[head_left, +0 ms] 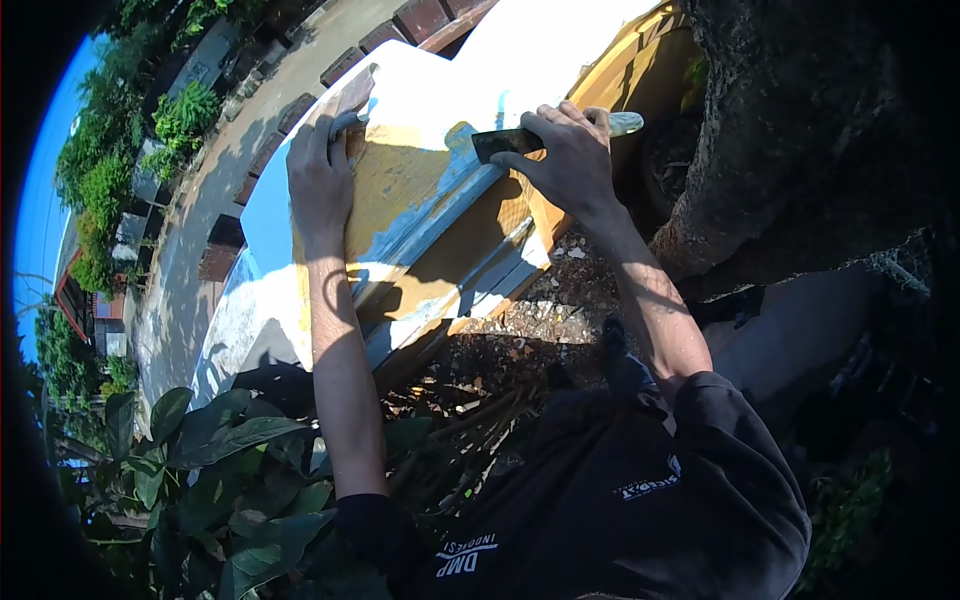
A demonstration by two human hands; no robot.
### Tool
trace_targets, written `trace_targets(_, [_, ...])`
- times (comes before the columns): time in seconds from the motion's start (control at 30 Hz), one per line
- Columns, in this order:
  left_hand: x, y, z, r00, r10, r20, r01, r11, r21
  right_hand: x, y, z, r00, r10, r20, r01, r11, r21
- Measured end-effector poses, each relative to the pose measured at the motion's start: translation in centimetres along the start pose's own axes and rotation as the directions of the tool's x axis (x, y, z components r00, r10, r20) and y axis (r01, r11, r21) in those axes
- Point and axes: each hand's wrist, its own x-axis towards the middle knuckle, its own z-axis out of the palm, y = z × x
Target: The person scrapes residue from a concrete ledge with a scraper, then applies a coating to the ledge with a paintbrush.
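My right hand (570, 160) is closed around a scraper (505, 144). Its dark, flat blade points left over the ridge of a large painted body (410, 180), and the pale handle end sticks out on the right. Worn yellow and blue patches cover that body, with bright white areas in the sun. On its left part lies my left hand (322, 175), fingers bent together beside a brownish-grey flat piece (357, 90). I cannot tell what, if anything, these fingers hold.
A thick tree trunk (790, 140) stands close on the right. Broad leaves (230, 450) crowd the lower left. Littered ground (545, 320) shows below the painted body. Beyond it, a row of dark blocks (222, 248) borders a paved way (185, 260).
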Motion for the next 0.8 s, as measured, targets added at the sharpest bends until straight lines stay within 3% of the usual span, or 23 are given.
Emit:
trace_targets(0.07, [0.2, 0.0, 0.0, 1.000, -0.014, -0.004, 0.014, 1.000, 0.007, 0.3, 1.9, -0.1, 0.988, -0.002, -0.155, -0.014, 0.995, -0.099])
trace_targets(0.1, [0.2, 0.0, 0.0, 1.000, -0.024, 0.002, 0.024, 1.000, 0.010, 0.7, 1.6, -0.2, 0.990, 0.062, -0.130, -0.062, 0.998, 0.003])
trace_targets(0.2, [0.2, 0.2, 0.0, 0.999, -0.030, 0.030, 0.029, 0.999, 0.026, 0.5, 0.1, -1.6, 0.997, 0.077, -0.008, -0.077, 0.985, -0.153])
trace_targets(0.33, [0.1, 0.2, 0.0, 1.000, -0.002, 0.021, 0.002, 1.000, 0.012, 0.0, 1.3, 0.2, 0.998, -0.014, -0.054, 0.013, 1.000, -0.022])
trace_targets(0.37, [0.1, 0.2, 0.0, 1.000, 0.001, 0.000, -0.001, 1.000, 0.003, 0.0, 2.0, 0.9, 0.991, -0.040, -0.125, 0.030, 0.996, -0.081])
trace_targets(0.47, [0.2, 0.3, -0.2, 0.998, -0.049, 0.038, 0.049, 0.999, 0.003, -0.1, 2.3, 1.2, 0.991, 0.030, -0.127, -0.050, 0.987, -0.155])
trace_targets(0.5, [0.3, 0.6, -0.4, 0.997, -0.058, 0.045, 0.058, 0.998, 0.013, 0.3, 0.7, -0.9, 0.994, 0.109, 0.025, -0.107, 0.992, -0.063])
trace_targets(0.6, [0.2, 0.1, -0.1, 0.998, -0.016, 0.054, 0.016, 1.000, 0.003, 0.0, -3.3, 0.4, 0.989, -0.046, 0.139, 0.030, 0.993, 0.110])
trace_targets(0.7, [0.1, -0.2, 0.0, 1.000, 0.007, 0.004, -0.007, 1.000, -0.004, -0.3, -3.0, 0.2, 0.997, -0.049, 0.052, 0.046, 0.997, 0.055])
trace_targets(0.8, [0.2, 0.6, -0.6, 0.996, -0.072, 0.047, 0.073, 0.997, -0.018, 0.7, -1.1, -1.0, 1.000, -0.003, 0.031, 0.004, 1.000, -0.018])
